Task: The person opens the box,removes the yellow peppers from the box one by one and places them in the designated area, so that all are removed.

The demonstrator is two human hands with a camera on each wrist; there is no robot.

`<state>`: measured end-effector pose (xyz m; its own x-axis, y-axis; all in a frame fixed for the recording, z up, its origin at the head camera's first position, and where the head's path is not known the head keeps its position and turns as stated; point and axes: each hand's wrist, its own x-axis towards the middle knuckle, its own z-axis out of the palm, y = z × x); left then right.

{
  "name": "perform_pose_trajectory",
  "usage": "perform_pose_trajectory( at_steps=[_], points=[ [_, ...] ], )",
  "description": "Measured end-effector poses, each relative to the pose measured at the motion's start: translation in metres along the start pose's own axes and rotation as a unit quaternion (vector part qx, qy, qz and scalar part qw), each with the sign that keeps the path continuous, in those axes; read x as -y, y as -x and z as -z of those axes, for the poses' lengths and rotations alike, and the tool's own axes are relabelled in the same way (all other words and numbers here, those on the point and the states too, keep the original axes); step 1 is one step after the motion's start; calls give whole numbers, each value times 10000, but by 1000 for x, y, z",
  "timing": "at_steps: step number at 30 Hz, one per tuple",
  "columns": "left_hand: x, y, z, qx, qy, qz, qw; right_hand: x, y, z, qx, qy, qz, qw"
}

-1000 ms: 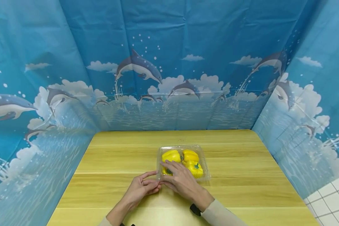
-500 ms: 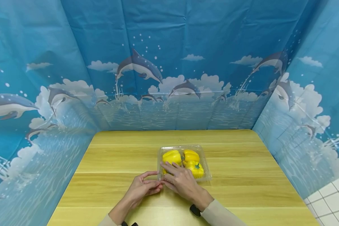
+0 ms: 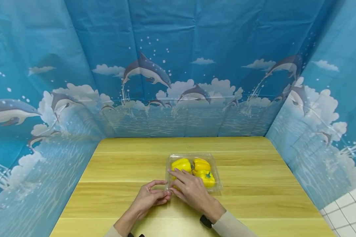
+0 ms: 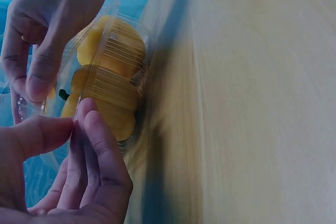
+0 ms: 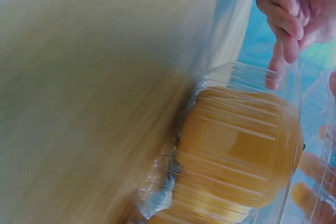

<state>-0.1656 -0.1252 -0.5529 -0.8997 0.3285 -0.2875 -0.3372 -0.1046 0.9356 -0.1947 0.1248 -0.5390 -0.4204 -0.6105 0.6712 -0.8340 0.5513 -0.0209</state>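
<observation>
A clear plastic clamshell box holds several yellow bell peppers, some with green stems. My left hand pinches the rim at the box's near left corner between thumb and fingertips. In the left wrist view, the thumb meets the fingers across that thin edge. My right hand lies over the near left part, fingers spread across the lid and thumb at its front edge. It holds the lid there, with a narrow gap between lid and base rim. The right hand covers most of one pepper.
The box stands on a wooden table, a little right of its middle. Blue dolphin-print sheets hang behind the table and along both sides. White tiles show at the lower right. A black band is on my right wrist.
Both hands stay nearly in place. My right thumb has shifted slightly at the corner, and the fingers now cover more of the near left pepper.
</observation>
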Motion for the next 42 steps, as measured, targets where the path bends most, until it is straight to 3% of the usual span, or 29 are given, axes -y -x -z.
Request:
perform_pose_trajectory(
  at_steps=[10,24,42],
  points=[
    [-4,0,-4,-7,-122,-35,9999,-7,8,3,-179,-8,383,9991],
    [-10,-3,-8,-448,-284,50,9986,-27,28,27,-101,221,639,9977],
    [-8,3,-1,-485,-218,5,9986,-62,65,46,-221,292,368,9987]
  ],
)
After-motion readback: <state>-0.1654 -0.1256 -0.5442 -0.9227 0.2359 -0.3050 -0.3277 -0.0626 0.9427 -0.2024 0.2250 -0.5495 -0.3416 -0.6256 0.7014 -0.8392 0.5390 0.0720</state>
